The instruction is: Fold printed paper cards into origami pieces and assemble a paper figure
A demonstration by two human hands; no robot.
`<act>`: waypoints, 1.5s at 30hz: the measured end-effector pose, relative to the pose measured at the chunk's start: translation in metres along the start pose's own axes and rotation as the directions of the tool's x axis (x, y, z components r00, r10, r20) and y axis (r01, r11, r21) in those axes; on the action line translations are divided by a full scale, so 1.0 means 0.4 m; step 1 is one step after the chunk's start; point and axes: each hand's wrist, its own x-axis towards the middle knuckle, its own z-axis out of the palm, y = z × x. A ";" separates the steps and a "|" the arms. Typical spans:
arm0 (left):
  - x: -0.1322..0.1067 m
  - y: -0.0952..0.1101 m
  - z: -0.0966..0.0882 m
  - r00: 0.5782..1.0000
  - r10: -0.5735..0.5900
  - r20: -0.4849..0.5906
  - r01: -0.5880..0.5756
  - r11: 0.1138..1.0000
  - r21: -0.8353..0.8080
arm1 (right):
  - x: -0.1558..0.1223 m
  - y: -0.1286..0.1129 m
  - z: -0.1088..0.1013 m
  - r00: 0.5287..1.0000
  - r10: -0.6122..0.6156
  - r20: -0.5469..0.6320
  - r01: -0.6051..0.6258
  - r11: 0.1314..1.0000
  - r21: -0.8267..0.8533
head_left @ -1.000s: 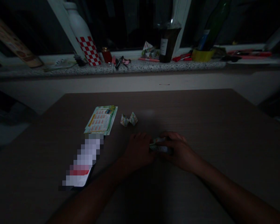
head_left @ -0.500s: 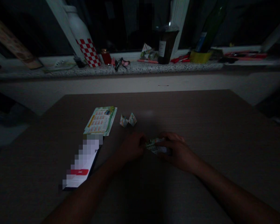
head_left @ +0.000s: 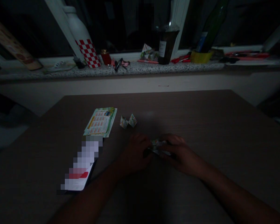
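Note:
A small folded piece of printed paper (head_left: pixel 157 144) lies low over the table between my two hands. My right hand (head_left: pixel 177 151) grips it from the right, fingers bent over its top and thumb on the near side. From the left, my left hand (head_left: pixel 137 151) has its curled fingertips at the paper's left end. The dim light blurs exactly where those fingertips press. Just beyond my left hand stands a folded paper shape (head_left: pixel 128 121) with two pointed peaks. Part of the paper is hidden under my right fingers.
Left of my hands lie a stack of printed calendar sheets (head_left: pixel 100 122) and a lit phone (head_left: pixel 84 168), partly blurred out. Along the windowsill (head_left: pixel 135 70) stand a red-checked white bottle (head_left: pixel 87 49), a lidded plastic cup (head_left: pixel 166 45) and a green bottle (head_left: pixel 210 31).
My left hand has shifted slightly right and its fingers have spread more over the paper's left end. The paper looks flatter and narrower. My right hand stays nearly in place.

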 end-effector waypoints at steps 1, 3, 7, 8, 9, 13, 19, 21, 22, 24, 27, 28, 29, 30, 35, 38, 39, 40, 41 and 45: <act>0.001 0.001 0.000 1.000 0.024 0.008 -0.024 1.000 0.016 | 0.001 0.002 -0.001 1.000 -0.015 -0.011 0.016 1.000 0.020; 0.005 0.002 0.000 0.998 0.066 0.008 -0.066 0.997 0.046 | 0.003 0.005 -0.003 0.998 -0.051 -0.045 0.054 0.996 0.065; 0.010 0.006 -0.001 0.988 0.142 -0.068 -0.136 0.988 0.079 | 0.005 0.006 -0.010 0.976 -0.123 -0.181 0.142 0.985 0.093; 0.010 0.007 -0.002 0.983 0.163 -0.089 -0.155 0.984 0.083 | 0.004 0.005 -0.012 0.966 -0.148 -0.213 0.169 0.982 0.081; 0.009 0.009 -0.003 0.977 0.184 -0.108 -0.175 0.981 0.089 | 0.004 0.005 -0.014 0.954 -0.180 -0.239 0.201 0.977 0.065; 0.004 0.014 -0.008 0.954 0.245 -0.174 -0.228 0.967 0.113 | 0.000 0.003 -0.022 0.917 -0.294 -0.268 0.298 0.954 -0.025; 0.001 0.032 -0.012 0.930 0.263 -0.256 -0.239 0.963 0.122 | -0.002 -0.003 -0.032 0.871 -0.367 -0.326 0.349 0.930 -0.115; 0.001 0.039 -0.014 0.913 0.290 -0.286 -0.261 0.956 0.134 | -0.002 -0.010 -0.034 0.860 -0.385 -0.334 0.361 0.923 -0.135; 0.001 0.043 -0.014 0.902 0.307 -0.302 -0.276 0.951 0.142 | -0.002 -0.015 -0.034 0.858 -0.391 -0.332 0.364 0.920 -0.143; 0.000 0.049 -0.015 0.880 0.344 -0.328 -0.309 0.938 0.157 | -0.001 -0.025 -0.033 0.855 -0.404 -0.324 0.373 0.914 -0.158; 0.000 0.055 -0.015 0.867 0.374 -0.329 -0.330 0.926 0.184 | -0.001 -0.040 -0.031 0.843 -0.429 -0.324 0.386 0.902 -0.191; 0.000 0.056 -0.015 0.867 0.381 -0.323 -0.332 0.923 0.196 | -0.001 -0.044 -0.030 0.840 -0.434 -0.324 0.386 0.900 -0.204; 0.001 0.057 -0.015 0.866 0.387 -0.317 -0.334 0.919 0.210 | -0.001 -0.048 -0.030 0.839 -0.436 -0.325 0.383 0.898 -0.215; 0.001 0.057 -0.015 0.864 0.393 -0.313 -0.336 0.915 0.223 | -0.002 -0.051 -0.029 0.843 -0.433 -0.321 0.377 0.899 -0.223; 0.003 0.059 -0.019 0.862 0.402 -0.308 -0.334 0.908 0.251 | -0.001 -0.058 -0.030 0.840 -0.450 -0.303 0.386 0.888 -0.249; 0.004 0.059 -0.021 0.860 0.398 -0.321 -0.332 0.912 0.242 | -0.001 -0.059 -0.032 0.822 -0.457 -0.340 0.390 0.887 -0.248; 0.004 0.058 -0.022 0.855 0.399 -0.333 -0.333 0.912 0.239 | -0.002 -0.059 -0.033 0.819 -0.457 -0.348 0.392 0.887 -0.243; 0.004 0.057 -0.023 0.847 0.402 -0.348 -0.336 0.912 0.236 | -0.003 -0.059 -0.034 0.818 -0.457 -0.349 0.395 0.887 -0.238; 0.004 0.056 -0.024 0.839 0.405 -0.364 -0.338 0.911 0.236 | -0.004 -0.058 -0.036 0.820 -0.458 -0.343 0.397 0.887 -0.236; 0.006 0.040 -0.032 0.806 0.419 -0.418 -0.348 0.907 0.238 | -0.009 -0.051 -0.043 0.799 -0.455 -0.394 0.392 0.890 -0.232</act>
